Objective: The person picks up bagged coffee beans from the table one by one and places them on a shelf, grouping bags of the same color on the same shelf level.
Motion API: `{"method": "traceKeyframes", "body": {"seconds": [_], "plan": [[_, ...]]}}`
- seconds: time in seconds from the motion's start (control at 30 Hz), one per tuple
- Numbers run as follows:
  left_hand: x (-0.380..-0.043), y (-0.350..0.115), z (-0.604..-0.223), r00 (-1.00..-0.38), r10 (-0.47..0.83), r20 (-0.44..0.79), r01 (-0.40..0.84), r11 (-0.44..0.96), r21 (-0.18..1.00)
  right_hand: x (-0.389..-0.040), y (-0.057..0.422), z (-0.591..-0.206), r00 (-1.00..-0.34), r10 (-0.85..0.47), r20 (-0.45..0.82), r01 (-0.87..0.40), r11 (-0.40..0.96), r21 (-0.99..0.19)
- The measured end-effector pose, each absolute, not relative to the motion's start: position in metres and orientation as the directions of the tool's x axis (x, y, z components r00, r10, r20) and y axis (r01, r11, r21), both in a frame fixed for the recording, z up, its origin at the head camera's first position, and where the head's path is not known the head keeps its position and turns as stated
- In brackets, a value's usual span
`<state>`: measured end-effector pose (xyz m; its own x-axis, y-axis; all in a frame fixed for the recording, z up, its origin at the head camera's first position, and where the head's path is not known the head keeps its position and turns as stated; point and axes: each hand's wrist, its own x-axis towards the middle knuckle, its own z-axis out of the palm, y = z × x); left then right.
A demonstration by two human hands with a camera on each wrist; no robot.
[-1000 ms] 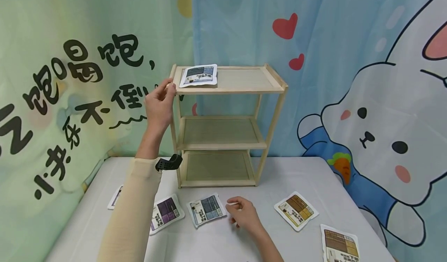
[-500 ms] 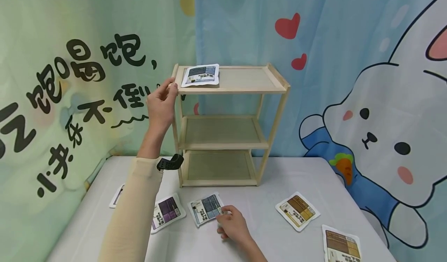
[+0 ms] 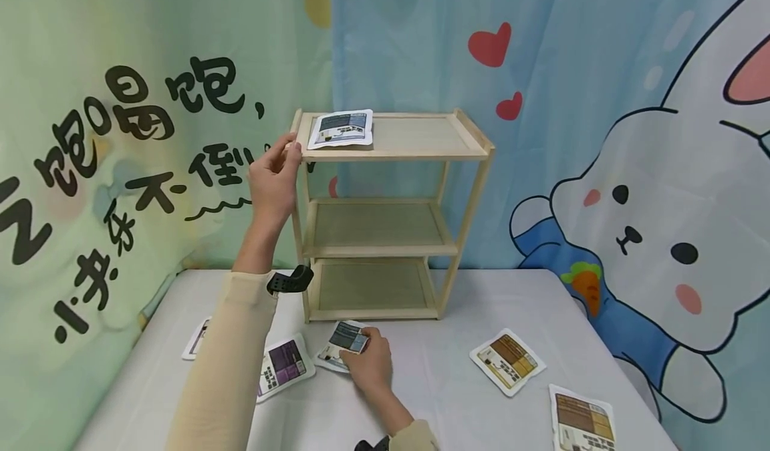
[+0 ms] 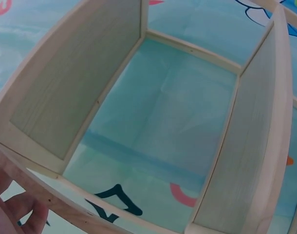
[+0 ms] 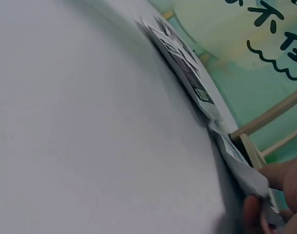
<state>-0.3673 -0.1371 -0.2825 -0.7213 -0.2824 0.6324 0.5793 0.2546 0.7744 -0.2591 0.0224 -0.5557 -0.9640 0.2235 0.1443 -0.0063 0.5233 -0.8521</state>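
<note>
A three-tier wooden shelf [image 3: 385,251] stands at the back of the table. My left hand [image 3: 273,182] grips the left end of its top tier, and the left wrist view shows its fingers [image 4: 24,207] against the wooden frame. A white pouch with a blue-grey label [image 3: 340,123] lies on the top tier, right of that hand. Below, my right hand [image 3: 371,365] pinches the right side of another blue-grey labelled pouch [image 3: 345,337], slightly tilted in front of the shelf. In the right wrist view, finger and thumb are on the end of this pouch [image 5: 241,168].
Beside the held pouch lies a purple-labelled pouch [image 3: 285,365]; another pouch [image 3: 194,341] is partly hidden behind the left sleeve [image 3: 225,364]. Two brown-and-yellow labelled pouches lie to the right, one pouch [image 3: 508,361] farther back, one pouch [image 3: 582,421] nearer. Printed curtains hang behind the white-covered table [image 3: 481,424].
My right hand has moved left onto the blue-grey pouch, taken hold of it and shifted it slightly toward the shelf. The left hand keeps its grip on the shelf.
</note>
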Motion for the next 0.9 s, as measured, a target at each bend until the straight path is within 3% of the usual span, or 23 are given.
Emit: {"method": "traceKeyframes", "body": {"seconds": [0.13, 0.3, 0.43, 0.7, 0.9], "plan": [[-0.35, -0.129, -0.269, -0.728, -0.274, 0.629, 0.579, 0.247, 0.777, -0.261, 0.016, -0.556, -0.96, 0.248, 0.127, 0.005, 0.47, -0.883], [-0.327, -0.121, -0.254, -0.725, -0.276, 0.63, 0.579, 0.251, 0.776, -0.251, 0.023, -0.55, -0.978, 0.177, 0.106, -0.022, 0.424, -0.905], [-0.326, -0.122, -0.254, -0.716, -0.288, 0.636, 0.585, 0.251, 0.771, -0.243, 0.03, -0.549, -0.986, 0.128, 0.109, -0.054, 0.372, -0.927], [-0.329, -0.124, -0.258, -0.724, -0.274, 0.633, 0.579, 0.256, 0.774, -0.242, 0.052, -0.539, -0.978, 0.065, 0.196, -0.151, 0.425, -0.892], [-0.353, -0.132, -0.274, -0.715, -0.275, 0.643, 0.593, 0.248, 0.766, -0.242, 0.066, -0.519, -0.979, 0.018, 0.201, -0.18, 0.37, -0.911]]}}
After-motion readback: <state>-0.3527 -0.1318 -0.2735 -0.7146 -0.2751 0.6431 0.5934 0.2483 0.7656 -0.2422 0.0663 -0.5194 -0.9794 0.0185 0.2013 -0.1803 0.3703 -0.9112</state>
